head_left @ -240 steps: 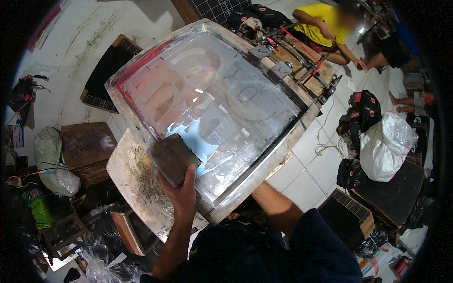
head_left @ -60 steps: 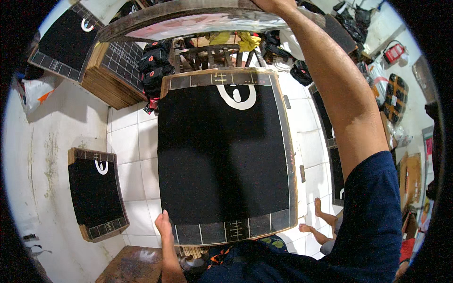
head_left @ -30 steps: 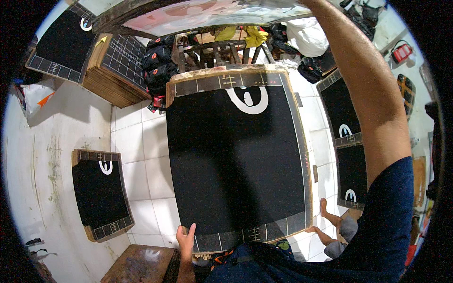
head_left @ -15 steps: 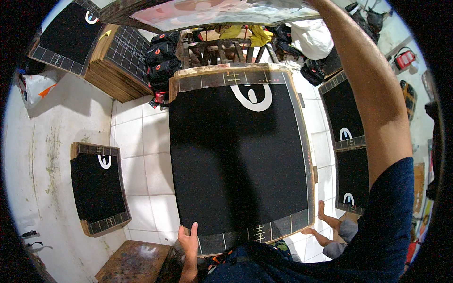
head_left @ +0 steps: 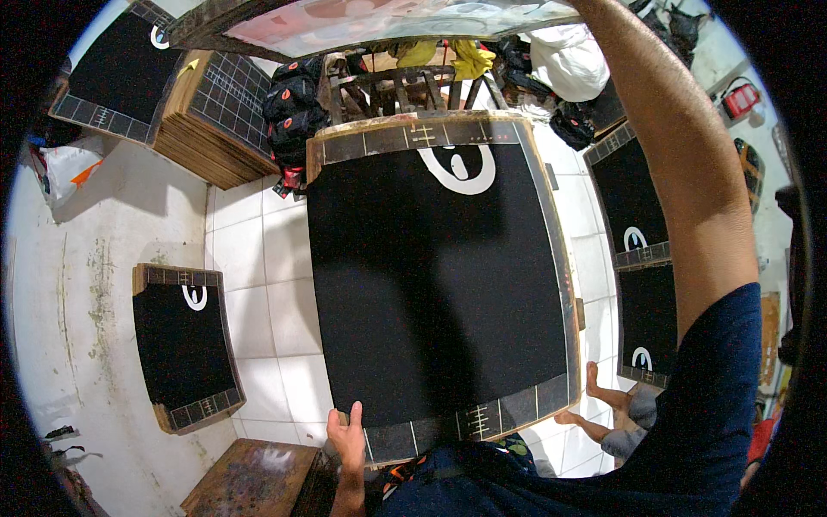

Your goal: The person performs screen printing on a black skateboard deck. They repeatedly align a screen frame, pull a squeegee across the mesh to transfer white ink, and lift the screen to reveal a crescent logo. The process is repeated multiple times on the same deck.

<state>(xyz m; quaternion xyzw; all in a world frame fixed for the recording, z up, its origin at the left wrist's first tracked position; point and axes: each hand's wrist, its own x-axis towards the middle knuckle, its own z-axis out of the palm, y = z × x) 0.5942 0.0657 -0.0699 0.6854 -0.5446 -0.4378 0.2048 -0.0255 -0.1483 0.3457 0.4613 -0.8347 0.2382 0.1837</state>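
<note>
Black cloth (head_left: pixel 431 280) tops the board (head_left: pixel 394 443), mid-frame. The left grip (head_left: pixel 347 439) touches its lower-left corner; squeezing or not, I can't tell. Right grip is unseen. Holding up the screen (head_left: pixel 405 26) seems the step; keep steady next.

A flat board (head_left: pixel 370 145), ruled with pale lines at both ends, is seen mid-frame, largely covered by smooth black fabric (head_left: pixel 431 284) bearing a white rounded print (head_left: pixel 465 187) near its upper edge. At the frame's top, a dark-framed, red-smeared screen (head_left: pixel 388 30) is tilted up, partly cut off.
</note>
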